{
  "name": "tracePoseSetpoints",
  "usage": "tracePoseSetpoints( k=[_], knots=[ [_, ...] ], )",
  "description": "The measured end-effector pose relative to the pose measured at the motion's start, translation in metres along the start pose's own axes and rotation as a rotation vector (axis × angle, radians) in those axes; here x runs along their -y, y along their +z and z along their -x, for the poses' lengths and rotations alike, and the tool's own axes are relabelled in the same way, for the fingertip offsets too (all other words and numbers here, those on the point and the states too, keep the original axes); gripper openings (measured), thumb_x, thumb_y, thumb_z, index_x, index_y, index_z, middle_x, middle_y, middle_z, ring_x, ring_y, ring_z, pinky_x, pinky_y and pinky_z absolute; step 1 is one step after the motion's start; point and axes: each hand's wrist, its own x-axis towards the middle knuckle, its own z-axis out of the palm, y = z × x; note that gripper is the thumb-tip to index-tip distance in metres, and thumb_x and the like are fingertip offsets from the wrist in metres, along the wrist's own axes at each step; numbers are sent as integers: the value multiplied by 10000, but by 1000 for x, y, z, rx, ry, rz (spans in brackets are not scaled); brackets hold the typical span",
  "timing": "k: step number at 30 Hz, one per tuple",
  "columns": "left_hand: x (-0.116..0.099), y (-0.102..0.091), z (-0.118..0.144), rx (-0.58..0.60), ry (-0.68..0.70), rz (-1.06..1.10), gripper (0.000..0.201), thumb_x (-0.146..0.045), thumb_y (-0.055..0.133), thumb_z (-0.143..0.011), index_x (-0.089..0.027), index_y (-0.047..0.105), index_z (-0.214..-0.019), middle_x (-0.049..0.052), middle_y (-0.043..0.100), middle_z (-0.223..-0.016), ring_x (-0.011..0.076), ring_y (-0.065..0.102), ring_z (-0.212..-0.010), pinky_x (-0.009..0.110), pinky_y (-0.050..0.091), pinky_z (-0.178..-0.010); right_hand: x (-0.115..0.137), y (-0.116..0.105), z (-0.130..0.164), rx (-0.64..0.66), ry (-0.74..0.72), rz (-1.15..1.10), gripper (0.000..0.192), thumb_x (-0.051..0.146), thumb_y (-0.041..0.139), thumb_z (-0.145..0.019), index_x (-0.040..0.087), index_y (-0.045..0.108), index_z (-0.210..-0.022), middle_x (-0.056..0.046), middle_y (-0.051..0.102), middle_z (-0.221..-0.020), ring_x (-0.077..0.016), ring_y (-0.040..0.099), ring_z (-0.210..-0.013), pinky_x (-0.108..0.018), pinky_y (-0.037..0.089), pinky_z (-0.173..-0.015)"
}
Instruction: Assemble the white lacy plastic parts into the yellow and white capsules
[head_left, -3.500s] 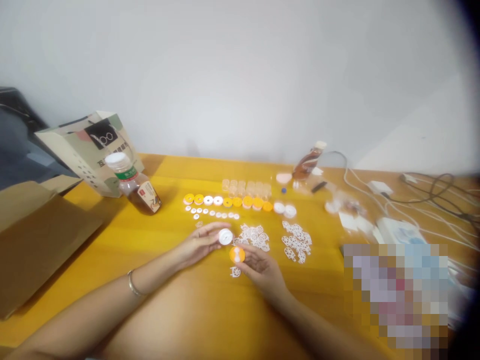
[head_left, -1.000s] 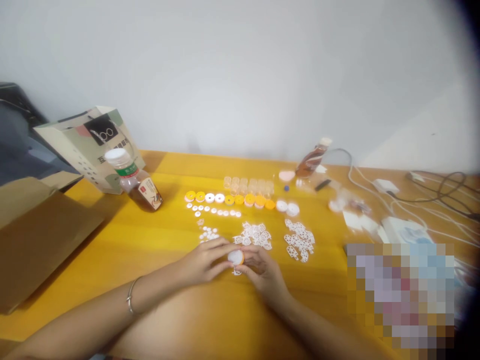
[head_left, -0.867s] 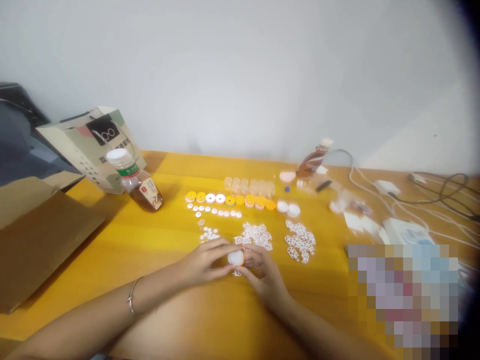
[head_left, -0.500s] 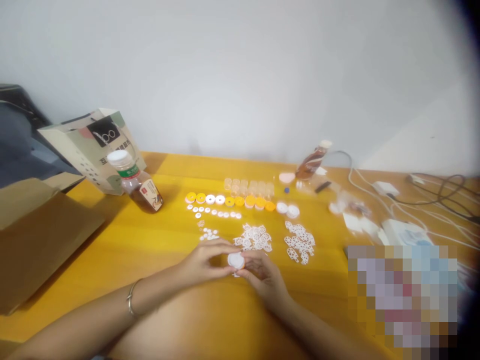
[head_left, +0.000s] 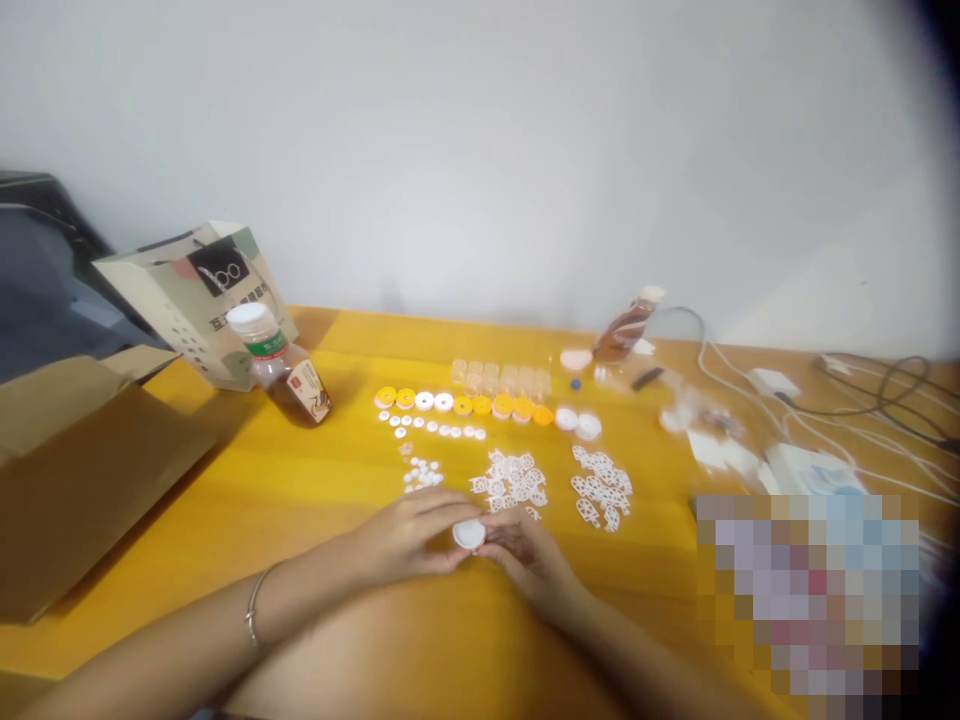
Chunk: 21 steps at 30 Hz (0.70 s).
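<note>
Between my two hands is a small round white plastic piece [head_left: 469,535], its round face turned up toward me. My left hand [head_left: 414,535] grips its left edge with thumb and fingers. On the opposite edge, the thumb and fingers of my right hand [head_left: 531,562] are closed on it too. Just beyond the hands lie a pile of white openwork plastic pieces [head_left: 514,480] and a cluster of small white caps [head_left: 424,473]. A second pile of openwork pieces [head_left: 602,488] lies to the right.
A row of yellow and white discs [head_left: 482,405] crosses the table, with small white discs [head_left: 444,431] before it and clear cups [head_left: 510,380] behind. A tea bottle [head_left: 289,375], paper bag [head_left: 195,320] and cardboard box [head_left: 97,480] stand left. Another bottle [head_left: 626,325] and cables [head_left: 862,400] are right.
The round white piece has tilted and dropped slightly between my hands; the orange edge that showed at its right is no longer seen. Both hands keep their hold. The view has shifted slightly.
</note>
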Motion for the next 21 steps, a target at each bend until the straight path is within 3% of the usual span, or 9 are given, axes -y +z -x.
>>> tracePoseSetpoints(
  k=[2,4,6,8,10,14,21],
  knots=[
    [-1,0,4,17,4,-18,356,-241,572,-792,-151,518,-1132,104,623,-1001,166,584,-888,272,489,-770,6,-7,-2,40,-40,95,302,275,609,-782,249,484,-1055,-31,662,-889,-160,654,-810,-315,541,-755],
    [-2,-1,7,68,20,-12,353,-237,558,-796,-151,512,-1135,104,626,-986,164,588,-874,269,492,-759,12,-22,-6,-52,-84,234,357,299,624,-765,251,473,-1085,-18,678,-822,-166,658,-738,-329,540,-736],
    [-3,0,9,137,58,-6,357,-223,536,-805,-149,499,-1151,112,626,-989,169,588,-895,275,493,-771,16,-44,-12,-309,-57,465,227,344,559,-804,232,533,-1000,-25,676,-756,-176,649,-695,-343,526,-728],
    [-3,1,10,201,107,-10,359,-216,524,-806,-145,492,-1156,119,626,-987,177,585,-919,283,495,-786,17,-73,-18,-570,14,683,254,426,513,-808,205,575,-916,-46,673,-754,-189,639,-668,-338,518,-686],
    [-2,3,12,244,139,-32,334,-210,521,-799,-148,506,-1127,112,630,-957,182,584,-908,287,499,-775,16,-101,-23,-676,61,799,345,488,488,-794,177,585,-908,-77,670,-789,-206,625,-667,-346,506,-656],
    [0,5,13,316,174,-52,286,-177,517,-779,-158,535,-1064,86,634,-898,182,581,-877,279,499,-756,7,-137,-24,-641,128,1040,415,531,447,-784,160,629,-820,-88,654,-737,-230,601,-688,-358,473,-645],
    [-1,4,12,323,142,25,313,-302,568,-778,-141,545,-1045,101,631,-943,200,569,-910,306,478,-807,-11,-138,-23,-477,131,1247,418,448,426,-808,128,653,-951,-110,629,-760,-252,579,-740,-368,452,-664]
  ],
)
